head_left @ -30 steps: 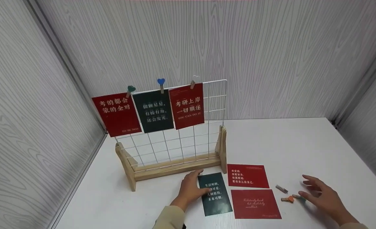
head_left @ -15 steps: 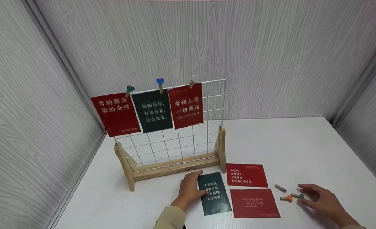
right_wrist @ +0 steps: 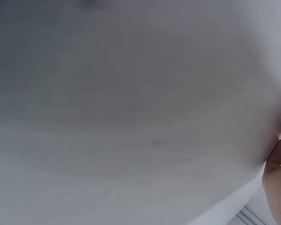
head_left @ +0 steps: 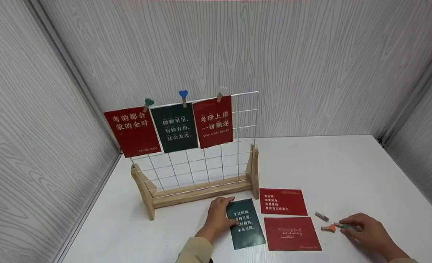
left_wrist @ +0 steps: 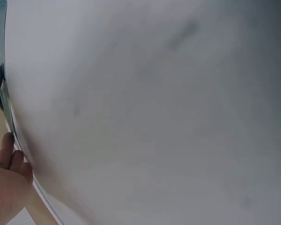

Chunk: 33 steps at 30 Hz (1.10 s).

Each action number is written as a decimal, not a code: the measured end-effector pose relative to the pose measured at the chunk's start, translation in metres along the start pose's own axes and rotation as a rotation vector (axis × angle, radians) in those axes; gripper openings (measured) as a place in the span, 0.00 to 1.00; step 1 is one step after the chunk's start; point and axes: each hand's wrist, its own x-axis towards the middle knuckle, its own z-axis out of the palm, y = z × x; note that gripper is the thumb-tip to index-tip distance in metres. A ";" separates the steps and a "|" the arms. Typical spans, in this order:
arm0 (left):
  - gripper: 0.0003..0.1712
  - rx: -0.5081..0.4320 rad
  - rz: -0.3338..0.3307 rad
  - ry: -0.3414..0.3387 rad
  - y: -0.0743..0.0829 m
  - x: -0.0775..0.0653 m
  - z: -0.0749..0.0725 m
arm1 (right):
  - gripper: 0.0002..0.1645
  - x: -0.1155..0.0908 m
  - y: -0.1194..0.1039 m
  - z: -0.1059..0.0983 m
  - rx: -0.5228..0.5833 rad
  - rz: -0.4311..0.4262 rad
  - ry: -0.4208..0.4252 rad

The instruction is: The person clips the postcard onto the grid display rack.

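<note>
In the head view, my right hand (head_left: 372, 233) pinches a small wooden clothespin with a green heart (head_left: 344, 226) between thumb and fingertips, low over the table. Beside it lie a clothespin with an orange heart (head_left: 328, 228) and a plain-looking clothespin (head_left: 322, 216). My left hand (head_left: 216, 218) rests at the left edge of a dark green card (head_left: 247, 235) with white lettering, thumb over that edge, fingers loosely bent. Fingers (left_wrist: 5, 152) also show beside the card's edge in the left wrist view. The right wrist view has only part of the right hand (right_wrist: 277, 183) at its border.
Two red cards, one behind (head_left: 283, 210) and one in front (head_left: 292, 243), lie right of the green card. Behind stands a white wire grid on a wooden base (head_left: 201, 193). Heart clothespins hold a red (head_left: 139, 137), a green (head_left: 177, 144) and another red card (head_left: 216, 140) on it.
My right hand has lowered and closed its fingertips on the green-heart clothespin, which earlier lay untouched beside the orange one. The left hand stays at the green card.
</note>
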 end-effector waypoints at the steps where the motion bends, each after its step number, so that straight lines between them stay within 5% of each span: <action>1: 0.43 -0.008 0.003 0.000 0.000 0.000 0.000 | 0.12 0.000 0.000 0.000 0.000 0.004 0.001; 10: 0.46 -0.098 0.019 -0.015 0.002 0.002 0.001 | 0.17 -0.001 -0.003 -0.004 0.049 0.070 -0.002; 20: 0.54 -0.147 -0.072 -0.045 0.004 0.001 -0.002 | 0.21 -0.001 0.001 -0.008 0.118 0.136 0.020; 27: 0.43 -0.201 -0.085 -0.024 0.006 0.001 -0.007 | 0.20 0.001 -0.001 -0.015 0.139 0.113 0.028; 33: 0.32 -0.372 -0.141 -0.015 0.010 0.001 -0.012 | 0.19 0.007 -0.010 -0.016 0.172 0.089 0.032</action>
